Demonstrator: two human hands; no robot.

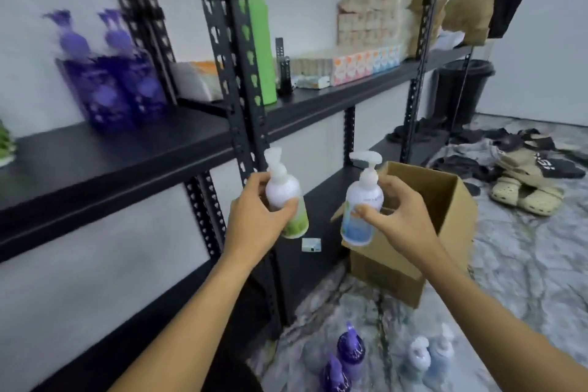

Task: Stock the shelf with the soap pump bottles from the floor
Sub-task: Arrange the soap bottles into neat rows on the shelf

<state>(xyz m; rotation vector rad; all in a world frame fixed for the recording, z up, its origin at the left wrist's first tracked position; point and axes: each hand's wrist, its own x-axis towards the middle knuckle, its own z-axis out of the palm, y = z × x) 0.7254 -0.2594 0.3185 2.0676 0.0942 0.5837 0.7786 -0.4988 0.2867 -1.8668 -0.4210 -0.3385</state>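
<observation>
Hands (257, 213) (397, 210) grip blurred bottles (284, 197).

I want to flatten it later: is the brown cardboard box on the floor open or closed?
Open. The brown cardboard box has its top flaps raised, and its bare inner wall shows. Whether anything remains inside, cannot tell.

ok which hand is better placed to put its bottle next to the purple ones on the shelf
Probably the left hand: its green-label bottle is nearer the purple bottles, which stand up and to the left.
</observation>
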